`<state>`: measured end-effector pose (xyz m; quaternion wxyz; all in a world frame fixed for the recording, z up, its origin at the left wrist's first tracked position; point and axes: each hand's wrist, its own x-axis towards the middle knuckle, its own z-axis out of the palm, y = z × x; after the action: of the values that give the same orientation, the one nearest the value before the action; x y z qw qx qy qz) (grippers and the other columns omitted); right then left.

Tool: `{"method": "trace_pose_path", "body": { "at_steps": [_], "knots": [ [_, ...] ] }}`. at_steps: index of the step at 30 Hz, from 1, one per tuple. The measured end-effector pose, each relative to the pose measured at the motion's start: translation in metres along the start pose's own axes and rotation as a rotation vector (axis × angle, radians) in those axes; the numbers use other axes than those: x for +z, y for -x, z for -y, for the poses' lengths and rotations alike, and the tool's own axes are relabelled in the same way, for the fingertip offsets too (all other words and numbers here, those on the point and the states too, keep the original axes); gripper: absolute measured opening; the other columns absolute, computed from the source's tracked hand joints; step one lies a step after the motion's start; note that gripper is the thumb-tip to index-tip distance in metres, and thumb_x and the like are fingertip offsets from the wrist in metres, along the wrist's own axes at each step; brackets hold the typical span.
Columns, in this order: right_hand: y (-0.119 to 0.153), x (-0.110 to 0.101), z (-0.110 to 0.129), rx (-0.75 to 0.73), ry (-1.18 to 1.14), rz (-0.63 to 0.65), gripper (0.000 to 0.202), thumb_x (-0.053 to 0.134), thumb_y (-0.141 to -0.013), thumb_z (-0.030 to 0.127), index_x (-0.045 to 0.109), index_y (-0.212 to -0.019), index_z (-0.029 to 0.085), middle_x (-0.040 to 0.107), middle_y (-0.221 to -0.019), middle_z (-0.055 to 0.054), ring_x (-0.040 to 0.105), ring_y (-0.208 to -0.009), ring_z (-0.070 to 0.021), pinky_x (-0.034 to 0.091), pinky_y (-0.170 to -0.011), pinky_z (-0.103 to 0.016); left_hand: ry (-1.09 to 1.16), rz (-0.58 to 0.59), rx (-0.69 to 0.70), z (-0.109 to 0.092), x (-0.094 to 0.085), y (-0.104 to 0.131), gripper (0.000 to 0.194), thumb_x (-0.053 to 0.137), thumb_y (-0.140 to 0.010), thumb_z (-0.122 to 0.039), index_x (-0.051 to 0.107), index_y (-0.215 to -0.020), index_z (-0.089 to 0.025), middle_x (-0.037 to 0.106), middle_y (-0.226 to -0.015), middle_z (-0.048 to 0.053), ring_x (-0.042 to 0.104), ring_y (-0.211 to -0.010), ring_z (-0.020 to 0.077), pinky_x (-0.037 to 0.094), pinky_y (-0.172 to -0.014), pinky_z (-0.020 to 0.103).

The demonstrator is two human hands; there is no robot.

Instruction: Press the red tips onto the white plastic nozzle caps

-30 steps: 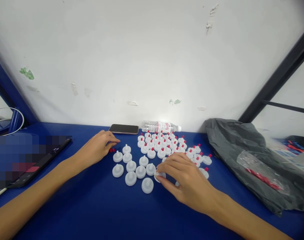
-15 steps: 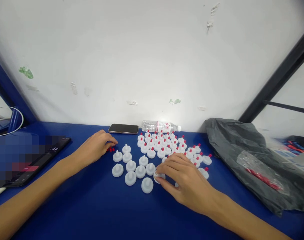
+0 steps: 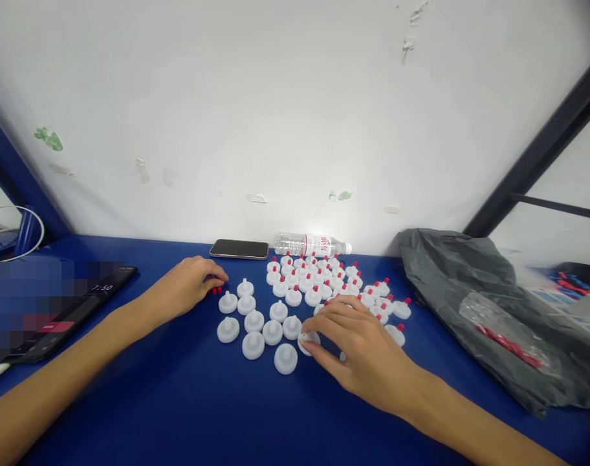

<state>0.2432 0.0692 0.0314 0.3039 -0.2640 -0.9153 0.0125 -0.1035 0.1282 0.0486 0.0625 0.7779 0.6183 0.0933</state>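
My left hand (image 3: 191,285) is at the left of the caps, thumb and fingertips closed together just beside a few small red caps (image 3: 218,290). Whatever may be between those fingertips is hidden. My right hand (image 3: 363,343) grips a white round nozzle cap (image 3: 308,343) between thumb and fingers at the near edge of the group, partly covering it. Several white nozzle caps without red tips (image 3: 272,332) lie between the hands. Behind them sit many white caps topped with red tips (image 3: 306,283); my right hand hides some.
A clear plastic bottle (image 3: 314,245) lies along the wall, with a phone (image 3: 239,249) to its left. A larger phone (image 3: 76,317) with a cable is at far left. At right, a grey plastic bag (image 3: 450,291) bears a clear bag of red caps (image 3: 511,340).
My left fingertips have shifted slightly over the red caps, and fewer of these show. My right hand stays at the same white cap, almost still.
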Motion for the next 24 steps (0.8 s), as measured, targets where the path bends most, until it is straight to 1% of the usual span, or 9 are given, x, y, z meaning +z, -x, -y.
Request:
{"method": "trace_pose_path", "body": {
  "at_steps": [6,10,12,15,18,20,21,22,24],
  "knots": [
    [0.001,0.002,0.000,0.018,-0.017,0.039,0.004,0.071,-0.103,0.021,0.068,-0.105,0.021,0.079,-0.095,0.000,0.072,-0.085,-0.0185,0.047,-0.105,-0.043,0.025,-0.020,0.016,0.002,0.002,0.000,0.023,0.069,-0.103,-0.040,0.074,-0.111,-0.019,0.076,-0.119,0.006,0.073,-0.108,0.0231,0.061,-0.098,0.046],
    [-0.001,0.002,-0.001,0.032,0.004,0.042,0.008,0.069,-0.106,0.028,0.069,-0.106,0.021,0.080,-0.099,-0.002,0.072,-0.090,-0.0216,0.048,-0.102,-0.045,0.027,-0.085,0.033,0.005,0.003,-0.001,0.026,0.066,-0.103,-0.044,0.076,-0.107,-0.020,0.079,-0.112,0.006,0.073,-0.106,0.0236,0.059,-0.098,0.046],
    [-0.004,-0.006,0.000,0.029,0.050,0.017,0.010,0.066,-0.108,0.029,0.070,-0.107,0.020,0.080,-0.101,-0.004,0.072,-0.092,-0.0231,0.049,-0.097,-0.045,0.034,-0.156,0.047,0.005,0.002,-0.001,0.030,0.058,-0.102,-0.045,0.080,-0.103,-0.025,0.082,-0.108,0.006,0.074,-0.105,0.0272,0.059,-0.095,0.044],
    [-0.009,-0.030,-0.001,0.036,0.170,-0.033,0.017,0.060,-0.110,0.028,0.073,-0.103,0.020,0.080,-0.096,-0.005,0.074,-0.086,-0.0228,0.051,-0.085,-0.040,0.038,-0.292,0.066,0.001,0.000,0.001,0.038,0.049,-0.096,-0.044,0.083,-0.098,-0.027,0.084,-0.109,0.009,0.072,-0.110,0.0348,0.057,-0.093,0.046],
    [-0.002,-0.057,-0.004,0.153,0.246,0.008,0.019,0.060,-0.110,0.033,0.075,-0.101,0.025,0.080,-0.085,0.000,0.074,-0.068,-0.0189,0.052,-0.064,-0.033,0.027,-0.437,0.079,-0.009,-0.003,0.007,0.039,0.045,-0.097,-0.039,0.081,-0.096,-0.023,0.082,-0.115,0.013,0.070,-0.114,0.0365,0.056,-0.096,0.049],
    [0.011,-0.066,-0.006,0.195,0.311,0.042,0.021,0.065,-0.106,0.045,0.076,-0.103,0.027,0.078,-0.075,0.002,0.072,-0.055,-0.0198,0.048,-0.050,-0.033,0.018,-0.534,0.093,-0.019,-0.007,0.014,0.038,0.044,-0.100,-0.036,0.079,-0.099,-0.020,0.079,-0.118,0.014,0.069,-0.114,0.0335,0.056,-0.099,0.047],
    [0.020,-0.066,-0.007,0.179,0.340,0.050,0.024,0.065,-0.106,0.049,0.075,-0.106,0.027,0.078,-0.072,0.002,0.074,-0.055,-0.0218,0.049,-0.050,-0.034,0.013,-0.579,0.106,-0.026,-0.010,0.018,0.037,0.044,-0.102,-0.034,0.078,-0.101,-0.019,0.078,-0.119,0.014,0.069,-0.113,0.0317,0.056,-0.100,0.046],
    [0.028,-0.063,-0.007,0.152,0.351,0.044,0.026,0.063,-0.107,0.049,0.075,-0.108,0.027,0.080,-0.077,0.001,0.077,-0.058,-0.0228,0.052,-0.050,-0.034,0.006,-0.619,0.125,-0.033,-0.014,0.022,0.036,0.044,-0.103,-0.032,0.077,-0.103,-0.018,0.077,-0.119,0.014,0.069,-0.113,0.0301,0.056,-0.100,0.045],
    [0.043,-0.051,-0.005,0.123,0.329,0.066,0.027,0.055,-0.111,0.044,0.074,-0.104,0.027,0.081,-0.083,0.000,0.079,-0.062,-0.0224,0.056,-0.052,-0.033,-0.009,-0.661,0.189,-0.053,-0.021,0.033,0.034,0.044,-0.105,-0.031,0.076,-0.103,-0.018,0.077,-0.115,0.012,0.069,-0.110,0.0282,0.056,-0.100,0.044]
  ]
}}
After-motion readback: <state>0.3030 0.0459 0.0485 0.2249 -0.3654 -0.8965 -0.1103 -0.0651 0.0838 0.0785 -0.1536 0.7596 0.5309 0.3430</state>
